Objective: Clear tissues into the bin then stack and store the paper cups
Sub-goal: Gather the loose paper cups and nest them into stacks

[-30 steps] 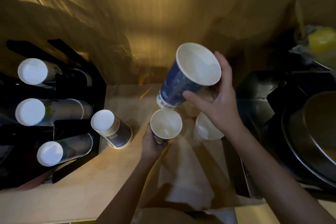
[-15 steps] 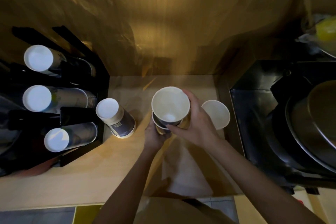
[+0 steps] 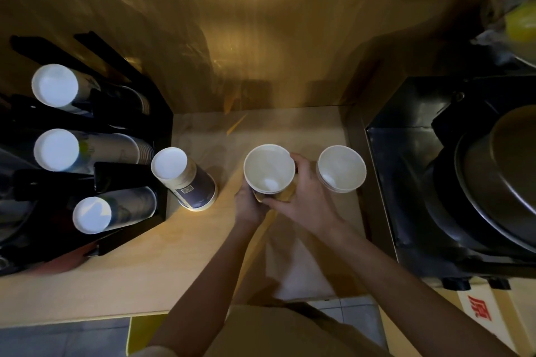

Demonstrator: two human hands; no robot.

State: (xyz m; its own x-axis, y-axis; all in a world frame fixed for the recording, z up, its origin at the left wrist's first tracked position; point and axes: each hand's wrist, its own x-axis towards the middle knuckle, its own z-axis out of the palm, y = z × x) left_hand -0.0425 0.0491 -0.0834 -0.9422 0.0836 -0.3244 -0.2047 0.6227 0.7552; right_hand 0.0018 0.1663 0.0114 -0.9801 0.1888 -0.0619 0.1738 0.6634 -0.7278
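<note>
A small stack of paper cups (image 3: 268,166) stands upright, mouth up, at the middle of the wooden counter (image 3: 121,264). My left hand (image 3: 248,206) grips the stack low on its left side. My right hand (image 3: 304,197) wraps its fingers round the stack's right side and front. Just to the right stands another upright paper cup (image 3: 340,168), untouched. To the left an upside-down stack of dark-printed cups (image 3: 185,180) leans on the counter beside a black cup rack (image 3: 95,159). A white tissue or paper sheet (image 3: 295,266) lies on the counter under my forearms.
The black rack on the left holds three rows of stacked cups with white bases facing me. A black appliance (image 3: 412,171) with a large metal pan (image 3: 504,180) fills the right side. The wall closes off the back. Floor tiles show below the counter's front edge.
A second ago my right hand held a blue cup tilted in the air above the cup in my left hand. It came down into that cup and now sits nested, with both hands around the stack.
</note>
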